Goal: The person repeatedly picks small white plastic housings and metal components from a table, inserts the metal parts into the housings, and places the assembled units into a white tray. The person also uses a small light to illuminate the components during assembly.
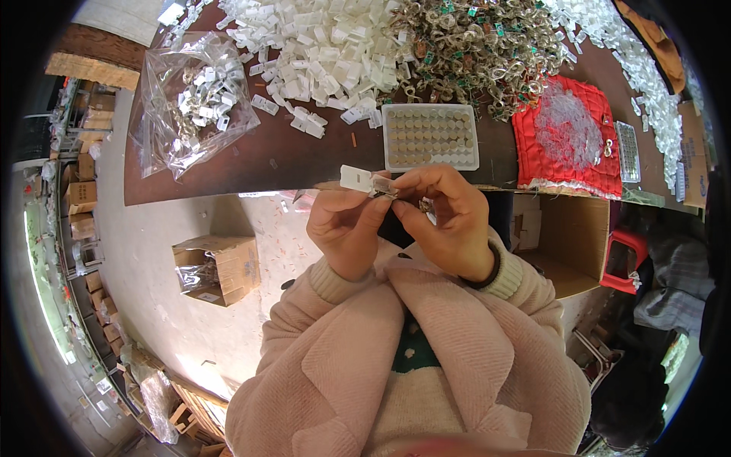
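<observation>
Just past the table's near edge, both my hands meet on a small white plastic case with a flap standing up to the left. My left hand pinches its lower part between thumb and fingers. From the other side, the thumb and index finger of my right hand are closed on the case's right end. A small metallic bit shows beneath the right fingers; its kind is unclear. Beyond the hands sits a clear plastic tray with rows of round discs that look like button cells.
White plastic cases are heaped at the back, beside a tangled pile of wired metallic parts. A clear bag lies left. Thin clear pieces rest on red cloth. Below stand cardboard boxes and a red stool.
</observation>
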Demonstrator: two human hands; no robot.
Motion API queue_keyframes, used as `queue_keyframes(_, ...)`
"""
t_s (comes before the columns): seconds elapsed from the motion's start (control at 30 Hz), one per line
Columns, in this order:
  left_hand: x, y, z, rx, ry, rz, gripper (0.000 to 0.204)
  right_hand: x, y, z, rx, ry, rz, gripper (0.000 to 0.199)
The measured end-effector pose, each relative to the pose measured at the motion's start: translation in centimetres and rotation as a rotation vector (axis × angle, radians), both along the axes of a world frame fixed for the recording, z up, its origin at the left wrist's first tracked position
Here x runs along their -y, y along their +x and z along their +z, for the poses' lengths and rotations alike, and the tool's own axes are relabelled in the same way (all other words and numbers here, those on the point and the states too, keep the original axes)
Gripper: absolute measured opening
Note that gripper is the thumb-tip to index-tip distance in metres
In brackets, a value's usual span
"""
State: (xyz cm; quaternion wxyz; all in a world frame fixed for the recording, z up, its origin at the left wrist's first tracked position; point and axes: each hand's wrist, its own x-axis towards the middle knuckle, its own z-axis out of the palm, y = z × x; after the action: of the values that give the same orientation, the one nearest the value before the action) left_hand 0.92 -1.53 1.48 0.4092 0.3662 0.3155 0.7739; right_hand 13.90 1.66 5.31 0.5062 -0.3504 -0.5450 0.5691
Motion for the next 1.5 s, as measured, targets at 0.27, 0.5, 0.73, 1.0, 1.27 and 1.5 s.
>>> queue_keyframes(0.27,0.0,0.2,-0.1,0.071,0.031,0.024,0.03,-0.3,-0.3,-0.2,-0.097,-0.059,0.012,0.028)
queue_keyframes(0.5,-0.2,-0.1,-0.2,-0.045,-0.001,0.038,0.026,-0.3,0.0,0.2,0.048,0.062,-0.022,0.026)
queue_keyframes(0.73,-0.5,-0.5,-0.3,0.063,0.022,-0.092,0.026,-1.2,0.8,0.8,0.016,-0.048,0.04,0.024)
queue_keyframes(1.0,-0.6,-0.5,-0.5,0.301,-0.159,-0.188,0.018,-0.4,-0.1,-1.4,-0.083,-0.155,0.12,0.022)
queue_keyframes(1.27,-1.0,-3.2,-1.2,0.328,-0.192,-0.254,0.014,-2.5,3.8,-1.5,0.558,0.429,-0.19,0.023)
queue_keyframes(1.5,-0.3,-2.5,-2.8,0.372,-0.345,-0.331,0.013,-4.9,4.3,-3.0,0.75,0.564,-0.237,0.027)
